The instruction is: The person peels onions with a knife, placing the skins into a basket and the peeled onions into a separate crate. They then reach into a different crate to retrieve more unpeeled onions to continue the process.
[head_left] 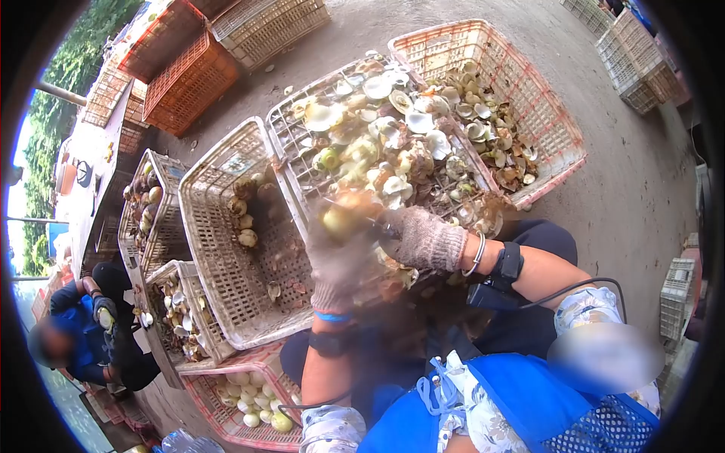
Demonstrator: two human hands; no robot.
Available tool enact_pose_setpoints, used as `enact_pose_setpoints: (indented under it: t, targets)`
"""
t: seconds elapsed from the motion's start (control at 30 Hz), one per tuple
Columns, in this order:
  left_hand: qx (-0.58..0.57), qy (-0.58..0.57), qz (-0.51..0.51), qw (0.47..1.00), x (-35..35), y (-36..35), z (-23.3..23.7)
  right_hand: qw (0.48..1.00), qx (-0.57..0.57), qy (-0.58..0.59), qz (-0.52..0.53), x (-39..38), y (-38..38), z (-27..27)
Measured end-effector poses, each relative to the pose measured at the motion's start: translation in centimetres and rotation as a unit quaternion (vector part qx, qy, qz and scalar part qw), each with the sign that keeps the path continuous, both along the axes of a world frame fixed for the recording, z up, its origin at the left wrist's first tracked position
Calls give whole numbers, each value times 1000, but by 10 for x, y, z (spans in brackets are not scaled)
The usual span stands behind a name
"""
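Note:
My left hand (336,260), in a knitted work glove, is smeared by motion. Its fingers are wrapped round a brownish-yellow coconut (341,219), also blurred. Close beside it on the right, my gloved right hand (427,238) is closed, with something dark at its fingers that I cannot make out. Both hands are over the near edge of a crate top heaped with broken coconut shell pieces (408,121), white inside and brown outside. A greenish round piece (326,158) lies among them.
Left stands a white crate (260,309) with several brown coconuts. A red-white crate (544,128) at the back right contains shell pieces. Below, a pink crate (208,400) contains pale peeled coconuts (257,396). A co-worker (83,332) sits at far left; orange crates (185,83) stand behind.

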State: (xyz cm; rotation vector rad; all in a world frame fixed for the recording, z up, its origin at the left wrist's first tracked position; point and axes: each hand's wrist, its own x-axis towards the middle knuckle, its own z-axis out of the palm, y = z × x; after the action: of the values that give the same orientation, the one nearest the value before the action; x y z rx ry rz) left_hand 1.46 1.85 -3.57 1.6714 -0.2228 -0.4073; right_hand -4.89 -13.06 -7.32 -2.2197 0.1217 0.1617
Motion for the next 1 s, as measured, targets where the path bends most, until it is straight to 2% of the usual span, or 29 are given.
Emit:
enact_pose_setpoints:
  t: [0.07,0.13,0.3,0.33,0.37,0.43,0.47,0.53,0.63,0.67,0.73,0.77,0.9,1.0]
  targets:
    - [-137,99,-20,985,3,4,3,999,42,-29,7,0,-1,8]
    - [-106,89,-22,990,4,7,3,999,44,-32,10,3,0,6]
    - [-138,152,-18,979,8,9,1,1000,26,0,10,7,-8,23]
    - [-139,153,-16,978,7,8,0,999,-40,18,14,11,-12,24]
    - [-110,98,-38,988,5,7,-3,994,-105,37,15,14,-16,25]
    - [-50,23,-63,996,3,8,-11,994,-80,80,7,19,-22,31]
    - [-50,25,-68,996,3,8,-11,994,-79,81,0,19,-25,31]
    - [-126,85,-55,987,7,8,-8,992,-83,95,1,20,-27,31]
    - [-148,90,-69,982,8,12,-3,992,59,111,-26,22,-29,22]
    - [-150,111,-75,980,9,13,-2,992,58,111,-27,20,-30,20]
    - [-178,114,-92,973,11,14,-5,930,320,162,-79,18,-25,36]
    - [-191,132,-78,970,9,13,-4,911,379,137,-86,17,-24,39]
    - [-176,147,-25,973,1,-2,7,908,391,85,-122,20,-16,42]
    - [-183,143,-91,969,9,10,-14,878,453,53,-147,19,-18,32]
